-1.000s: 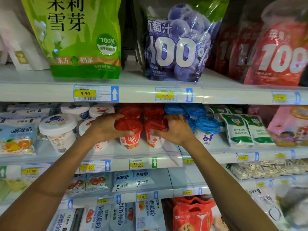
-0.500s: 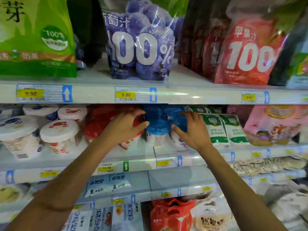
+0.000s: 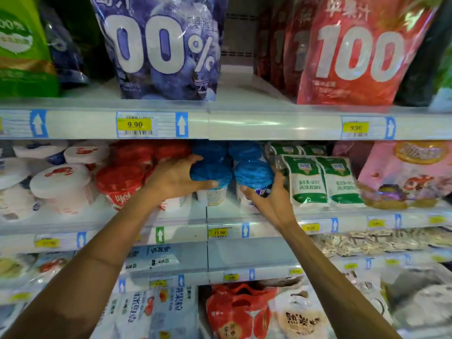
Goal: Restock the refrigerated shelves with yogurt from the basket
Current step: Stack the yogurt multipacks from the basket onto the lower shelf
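Two blue-lidded yogurt cups stand side by side at the front of the middle shelf (image 3: 171, 216). My left hand (image 3: 176, 178) wraps the left blue cup (image 3: 212, 173) from its left side. My right hand (image 3: 271, 199) cups the right blue cup (image 3: 253, 173) from below and from the right. More blue-lidded cups (image 3: 244, 150) sit behind them. Red-lidded yogurt cups (image 3: 119, 179) stand just left of my left hand. The basket is out of view.
White-lidded tubs (image 3: 61, 182) fill the shelf's left end; green-and-white pouches (image 3: 309, 182) and a pink bag (image 3: 411, 172) sit to the right. Large juice pouches (image 3: 161, 50) line the shelf above. Lower shelves hold packed pouches (image 3: 239, 311).
Both hands shifted right from the red-lidded cups to the blue-lidded cups and have closed around the front two. The camera view also panned right and moved closer.
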